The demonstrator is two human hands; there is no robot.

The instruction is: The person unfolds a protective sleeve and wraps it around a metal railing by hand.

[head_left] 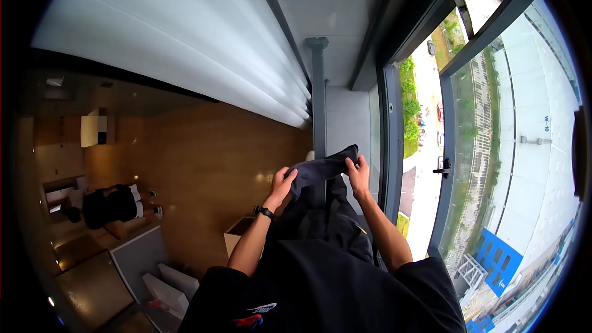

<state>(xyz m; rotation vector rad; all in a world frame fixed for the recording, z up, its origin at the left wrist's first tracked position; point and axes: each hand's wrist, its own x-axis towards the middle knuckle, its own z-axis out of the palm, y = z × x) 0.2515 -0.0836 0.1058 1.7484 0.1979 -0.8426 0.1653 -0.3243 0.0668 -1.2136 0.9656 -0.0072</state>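
A dark grey cloth (322, 169) is stretched between my two hands in front of my lap. My left hand (282, 187), with a black watch on the wrist, pinches its left end. My right hand (358, 177) grips the opposite end, thumb on top, and a darker corner sticks up beyond the fingers. Beneath the cloth runs a grey metal rail (318, 98), partly covered by it. Whether the cloth touches the rail, I cannot tell. My dark trousers show just below.
A white curtain (185, 37) hangs left of the rail. To the right, a dark-framed window (448, 123) with a black handle (441, 169) looks down on a road and buildings. A person in dark clothes (114, 205) is on the wooden floor (203, 148), near a box (236, 234).
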